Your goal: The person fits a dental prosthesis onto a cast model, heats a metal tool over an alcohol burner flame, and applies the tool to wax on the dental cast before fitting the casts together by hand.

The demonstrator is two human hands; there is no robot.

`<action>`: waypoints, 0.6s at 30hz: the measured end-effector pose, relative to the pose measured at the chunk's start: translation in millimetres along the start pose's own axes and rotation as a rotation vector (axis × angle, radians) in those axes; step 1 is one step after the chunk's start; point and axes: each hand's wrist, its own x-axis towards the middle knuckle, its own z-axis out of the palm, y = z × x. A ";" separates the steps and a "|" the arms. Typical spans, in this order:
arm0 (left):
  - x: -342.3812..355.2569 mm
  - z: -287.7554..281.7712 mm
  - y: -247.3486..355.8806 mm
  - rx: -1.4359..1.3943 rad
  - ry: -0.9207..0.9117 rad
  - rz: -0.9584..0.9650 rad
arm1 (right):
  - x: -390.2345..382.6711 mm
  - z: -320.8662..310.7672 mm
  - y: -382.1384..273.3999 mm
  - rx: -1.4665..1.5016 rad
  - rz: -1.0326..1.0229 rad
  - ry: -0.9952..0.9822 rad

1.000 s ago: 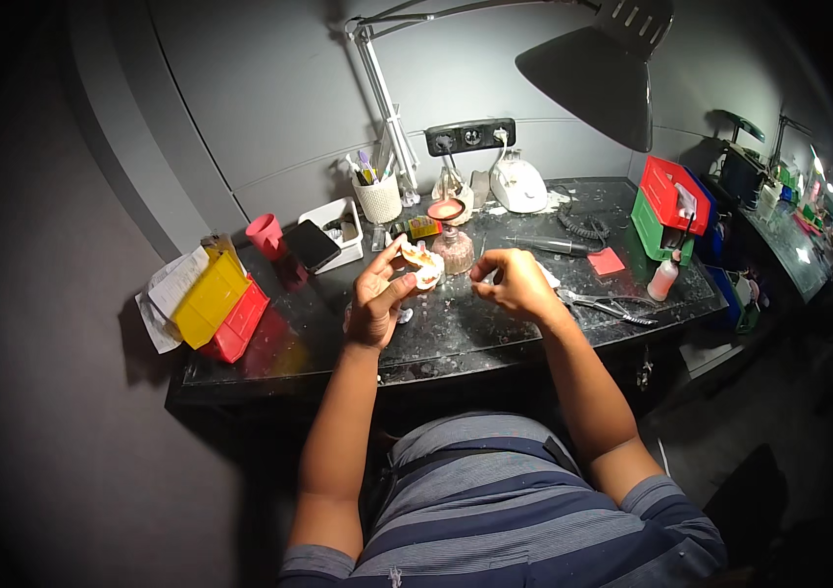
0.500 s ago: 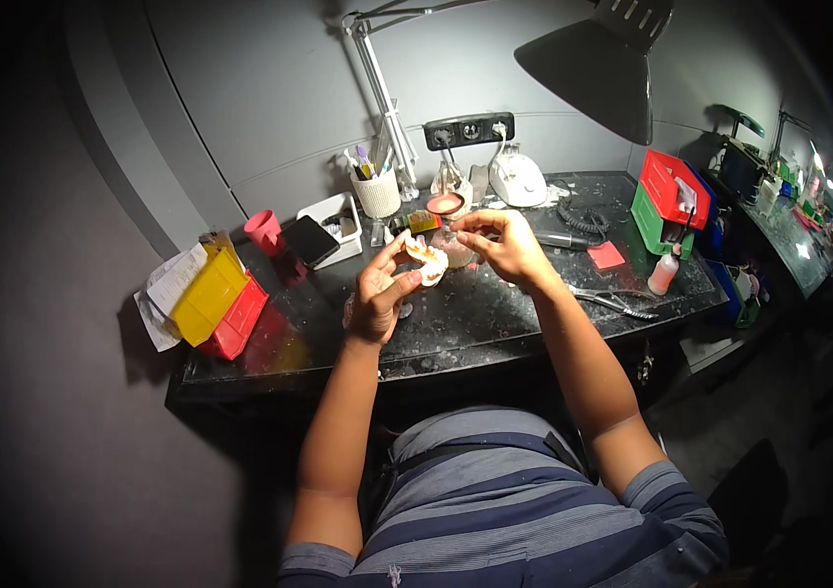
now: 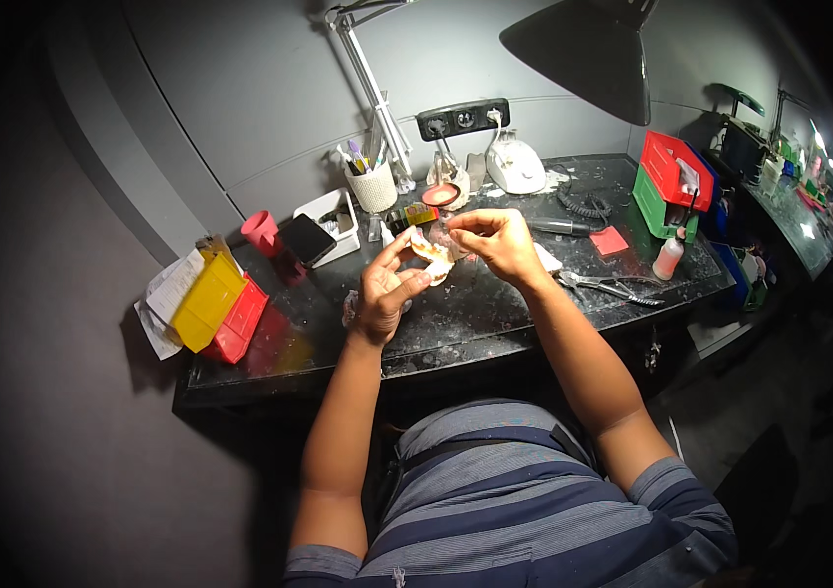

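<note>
A cream-white dental cast [image 3: 439,269], horseshoe-shaped with orange-brown patches and a bit of pink, is held above the bench. Its left side sits between the thumb and fingers of my left hand [image 3: 384,297]. Just above and right of the cast is my right hand [image 3: 502,247], thumb and forefinger pinched together. Whatever lies in that pinch is too small to make out. Beyond the fingertips stand a glass jar, partly covered by my right hand, and a round pink-topped dish [image 3: 441,195].
On the dark bench [image 3: 338,338] are yellow [image 3: 209,302] and red bins, a pink cup [image 3: 261,233], a phone [image 3: 307,240], a white tray [image 3: 343,218] and a pen holder [image 3: 374,188]. Pliers [image 3: 612,286], a pink liquid bottle [image 3: 668,257] and stacked bins [image 3: 674,174] are right. A lamp [image 3: 583,59] hangs overhead.
The whole view has shifted slightly. My right fingertips are a little closer to the cast; my left hand keeps its grip on it.
</note>
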 end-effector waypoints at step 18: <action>0.0 2.6 -0.7 -0.019 -0.015 -0.021 | -11.3 19.4 -13.9 -0.055 -0.097 0.003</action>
